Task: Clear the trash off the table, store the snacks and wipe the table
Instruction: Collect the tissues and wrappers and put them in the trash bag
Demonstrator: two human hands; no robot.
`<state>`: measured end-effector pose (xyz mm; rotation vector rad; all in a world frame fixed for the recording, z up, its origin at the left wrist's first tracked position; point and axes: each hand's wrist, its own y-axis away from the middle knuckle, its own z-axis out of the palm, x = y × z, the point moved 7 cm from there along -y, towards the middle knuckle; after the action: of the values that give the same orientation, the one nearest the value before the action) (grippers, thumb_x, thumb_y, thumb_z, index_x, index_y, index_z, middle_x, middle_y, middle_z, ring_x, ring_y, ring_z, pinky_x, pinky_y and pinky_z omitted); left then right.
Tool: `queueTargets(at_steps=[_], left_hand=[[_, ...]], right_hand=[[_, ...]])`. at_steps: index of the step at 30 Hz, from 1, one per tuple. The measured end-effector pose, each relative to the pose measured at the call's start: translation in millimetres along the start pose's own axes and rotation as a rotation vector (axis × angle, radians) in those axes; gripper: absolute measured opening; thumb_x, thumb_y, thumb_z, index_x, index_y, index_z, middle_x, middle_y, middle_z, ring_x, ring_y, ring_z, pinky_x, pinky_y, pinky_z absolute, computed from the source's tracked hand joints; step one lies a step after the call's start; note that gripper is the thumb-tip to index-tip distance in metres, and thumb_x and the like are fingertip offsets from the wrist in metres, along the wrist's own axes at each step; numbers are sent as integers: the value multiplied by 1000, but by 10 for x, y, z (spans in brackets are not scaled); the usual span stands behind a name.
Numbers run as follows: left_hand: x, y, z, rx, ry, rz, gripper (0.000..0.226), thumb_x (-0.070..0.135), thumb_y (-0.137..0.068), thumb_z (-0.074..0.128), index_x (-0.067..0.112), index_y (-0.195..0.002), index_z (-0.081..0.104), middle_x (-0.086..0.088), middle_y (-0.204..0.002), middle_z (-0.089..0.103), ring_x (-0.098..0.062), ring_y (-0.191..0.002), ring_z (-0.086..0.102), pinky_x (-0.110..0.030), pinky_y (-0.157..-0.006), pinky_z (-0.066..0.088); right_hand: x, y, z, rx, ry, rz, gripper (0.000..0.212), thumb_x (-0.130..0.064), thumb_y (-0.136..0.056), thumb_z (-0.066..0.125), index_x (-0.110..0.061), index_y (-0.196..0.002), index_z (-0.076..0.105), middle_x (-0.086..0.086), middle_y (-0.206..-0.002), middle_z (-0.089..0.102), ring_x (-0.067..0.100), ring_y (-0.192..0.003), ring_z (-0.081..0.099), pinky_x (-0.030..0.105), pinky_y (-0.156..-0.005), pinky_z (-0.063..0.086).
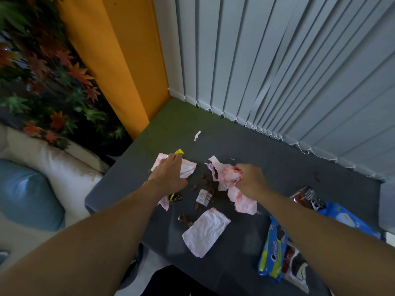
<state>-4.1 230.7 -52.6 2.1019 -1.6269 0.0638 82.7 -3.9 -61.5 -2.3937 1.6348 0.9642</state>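
On the dark grey table (299,180) lie several pink-stained paper napkins. My right hand (249,177) grips a crumpled stained napkin (226,176), with more tissue trailing below it (245,205). My left hand (168,174) reaches over another stained napkin (189,168) with its fingers curled at it; a yellow scrap (179,151) shows at the fingertips. A flat napkin (205,232) lies near the front. Small brown crumbs (186,220), a small white wrapper (204,196) and a dark wrapper (176,197) lie between my hands.
Snack packs lie at the right: a blue cookie pack (270,253), a dark bag (307,197) and a blue pouch (346,218). A white paper scrap (197,136) lies farther back. Vertical blinds (277,71) stand behind; a white sofa with a blue cushion (27,195) is left.
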Motion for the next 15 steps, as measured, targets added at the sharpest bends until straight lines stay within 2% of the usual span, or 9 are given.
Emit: queueTargets(at_steps=[3,8,11,15], left_hand=[[-34,20,0,6,-2,-5,65,29,-74,69,12,-131,42,-7,-122,49,-35,-112,51,-51,-87,50],[-46,47,-14,2,7,-15,69,28,-74,69,13,-136,40,-7,-128,48,-35,-117,49,-52,-90,49],[-35,52,-31,-1,-7,-15,65,28,-76,70,12,-132,41,-7,-126,47,-36,-115,50,-51,-89,49],[-32,59,-38,-8,-14,-9,61,30,-76,71,13,-128,43,-6,-123,48,-34,-114,49,-50,-88,50]], right_hand=[[-1,13,5,-2,9,23,16,2,-80,64,-14,-79,62,-1,-77,62,18,-74,60,16,-52,34],[-48,37,-37,-8,1,38,18,4,-80,59,-13,-82,65,0,-78,63,18,-74,59,19,-53,35],[-99,67,-56,-41,-14,32,24,5,-80,61,-18,-75,58,-5,-72,56,16,-71,56,17,-50,32],[-132,97,-81,-46,-54,40,22,1,-79,68,-18,-76,56,-5,-72,55,9,-67,52,20,-51,33]])
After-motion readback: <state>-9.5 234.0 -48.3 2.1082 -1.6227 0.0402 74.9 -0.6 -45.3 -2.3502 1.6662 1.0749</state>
